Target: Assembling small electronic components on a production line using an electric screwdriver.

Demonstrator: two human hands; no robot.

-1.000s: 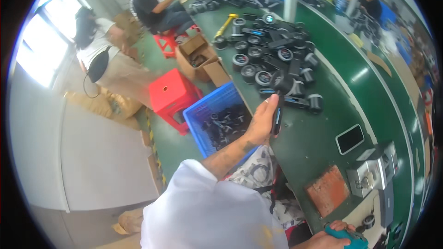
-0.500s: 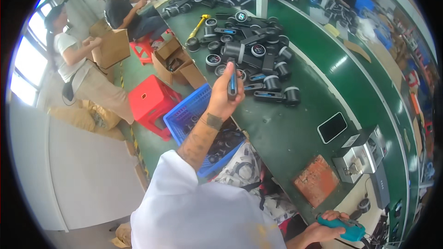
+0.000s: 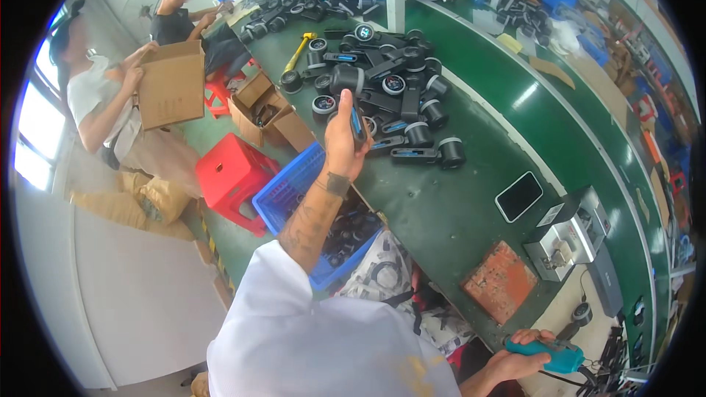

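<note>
1. Green bench (image 3: 460,209): carries a heap of similar black units (image 3: 409,103) just past the L hand.
2. Teal tool (image 3: 565,357): lower R, R hand (image 3: 523,356) wrapped round its body. Prob. the heavier pc; hard, stiff shell. Best hold = mid-body; dark cable near it might drag.
3. Black unit (image 3: 359,129): in L hand (image 3: 340,145), seen against the heap's near side; can't tell if touching. Handle grasped, thumb laid along it. Prob. light, rigid plastic, smooth, so maybe a bit slippery.
4. Its round head (image 3: 346,79), w/ grey band: beyond thumb tip, prob. end-heavy. Hold handle close to it; any dial face (not visible) prob. fragile.
</note>
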